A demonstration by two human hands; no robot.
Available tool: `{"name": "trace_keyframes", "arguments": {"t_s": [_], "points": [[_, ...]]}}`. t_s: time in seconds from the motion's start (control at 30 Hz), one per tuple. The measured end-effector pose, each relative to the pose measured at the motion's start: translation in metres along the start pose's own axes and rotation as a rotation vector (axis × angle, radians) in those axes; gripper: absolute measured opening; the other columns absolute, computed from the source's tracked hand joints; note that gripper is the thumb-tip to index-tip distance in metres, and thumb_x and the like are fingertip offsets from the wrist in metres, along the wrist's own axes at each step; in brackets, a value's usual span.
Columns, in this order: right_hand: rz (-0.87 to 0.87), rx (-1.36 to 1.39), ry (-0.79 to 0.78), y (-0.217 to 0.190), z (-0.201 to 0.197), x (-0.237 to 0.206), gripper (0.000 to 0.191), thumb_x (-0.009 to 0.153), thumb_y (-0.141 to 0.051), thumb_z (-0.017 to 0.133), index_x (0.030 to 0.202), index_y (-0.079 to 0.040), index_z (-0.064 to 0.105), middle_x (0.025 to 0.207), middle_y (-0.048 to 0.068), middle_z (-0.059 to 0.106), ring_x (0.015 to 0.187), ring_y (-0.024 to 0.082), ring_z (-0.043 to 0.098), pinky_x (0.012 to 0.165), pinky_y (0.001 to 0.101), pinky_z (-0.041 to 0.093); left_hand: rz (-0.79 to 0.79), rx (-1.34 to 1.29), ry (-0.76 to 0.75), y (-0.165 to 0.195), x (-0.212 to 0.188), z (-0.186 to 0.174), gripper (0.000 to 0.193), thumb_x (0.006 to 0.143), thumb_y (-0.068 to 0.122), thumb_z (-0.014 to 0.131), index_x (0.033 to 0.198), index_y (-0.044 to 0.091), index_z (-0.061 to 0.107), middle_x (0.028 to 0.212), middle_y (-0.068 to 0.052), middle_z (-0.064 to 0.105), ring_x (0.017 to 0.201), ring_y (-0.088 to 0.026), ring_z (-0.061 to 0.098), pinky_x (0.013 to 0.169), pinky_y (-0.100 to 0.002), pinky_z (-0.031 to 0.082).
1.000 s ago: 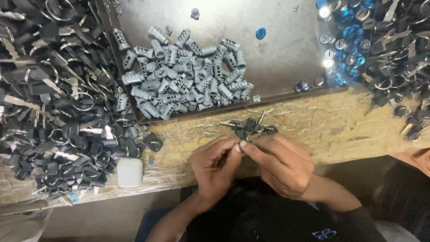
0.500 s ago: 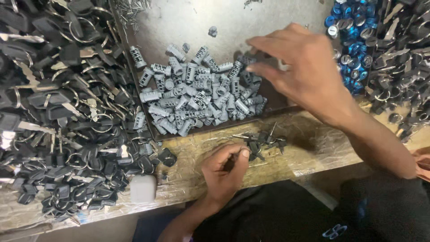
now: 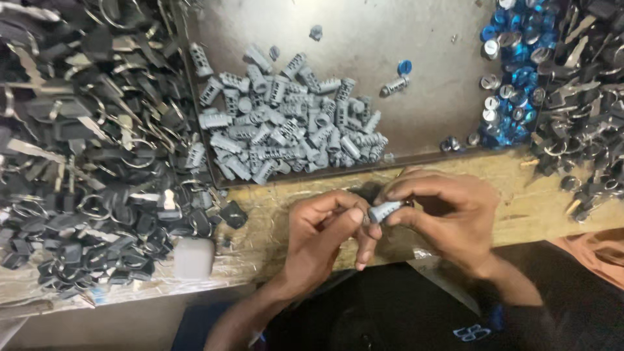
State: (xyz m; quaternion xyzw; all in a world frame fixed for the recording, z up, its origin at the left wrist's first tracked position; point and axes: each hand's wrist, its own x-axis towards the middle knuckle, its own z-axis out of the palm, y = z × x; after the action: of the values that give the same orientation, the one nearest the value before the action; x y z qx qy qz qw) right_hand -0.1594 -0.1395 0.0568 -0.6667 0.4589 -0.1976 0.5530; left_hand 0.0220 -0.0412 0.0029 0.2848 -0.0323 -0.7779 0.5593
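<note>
Both of my hands meet over the near edge of the wooden bench (image 3: 533, 195). My right hand (image 3: 448, 218) pinches a small grey lock cylinder (image 3: 385, 211) between thumb and fingers. My left hand (image 3: 325, 234) touches the cylinder's left end with its fingertips; what it holds there is too small to tell. Beyond my hands a heap of like grey cylinders (image 3: 292, 127) lies on a dark metal tray (image 3: 429, 39).
A big pile of black-headed keys on rings (image 3: 78, 149) fills the left. Blue and silver caps (image 3: 513, 71) sit at the tray's right edge, with more dark keys (image 3: 585, 97) beyond. A small white block (image 3: 194, 258) lies near the bench's front edge.
My right hand, which was reaching out over the cylinder heap, has come back to my left hand with a grey cylinder in it.
</note>
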Motion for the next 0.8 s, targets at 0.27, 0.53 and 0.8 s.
{"name": "trace_keyframes", "arguments": {"t_s": [0.27,0.53,0.8], "points": [[-0.153,-0.031,0.156,0.032,0.007,-0.058,0.022,0.086,0.008,0.076,0.107,0.006,0.073,0.102,0.018,0.075,0.093,0.026,0.075,0.083,0.0340,0.060,-0.129,0.273,0.022,0.004,0.000,0.019,0.016,0.102,0.007,0.065,0.099,-0.007,0.071,0.074,-0.004,0.064,0.054,-0.005,0.051,0.047,-0.022,0.038],[-0.298,-0.086,0.207,0.036,0.018,-0.068,0.026,0.085,0.010,0.078,0.110,0.006,0.072,0.105,0.021,0.073,0.095,0.029,0.075,0.080,0.0343,0.061,0.034,0.876,0.158,0.005,-0.014,0.038,0.013,0.097,0.009,0.071,0.090,-0.002,0.075,0.066,0.004,0.060,0.058,0.003,0.044,0.048,-0.020,0.032],[-0.564,-0.281,0.170,0.030,0.010,-0.069,0.034,0.083,0.013,0.078,0.115,0.009,0.067,0.104,0.023,0.069,0.088,0.032,0.070,0.076,0.0374,0.057,0.164,1.186,0.061,0.017,-0.017,0.051,0.012,0.094,0.010,0.071,0.087,0.000,0.071,0.060,-0.001,0.062,0.051,-0.001,0.050,0.047,-0.023,0.038]]}}
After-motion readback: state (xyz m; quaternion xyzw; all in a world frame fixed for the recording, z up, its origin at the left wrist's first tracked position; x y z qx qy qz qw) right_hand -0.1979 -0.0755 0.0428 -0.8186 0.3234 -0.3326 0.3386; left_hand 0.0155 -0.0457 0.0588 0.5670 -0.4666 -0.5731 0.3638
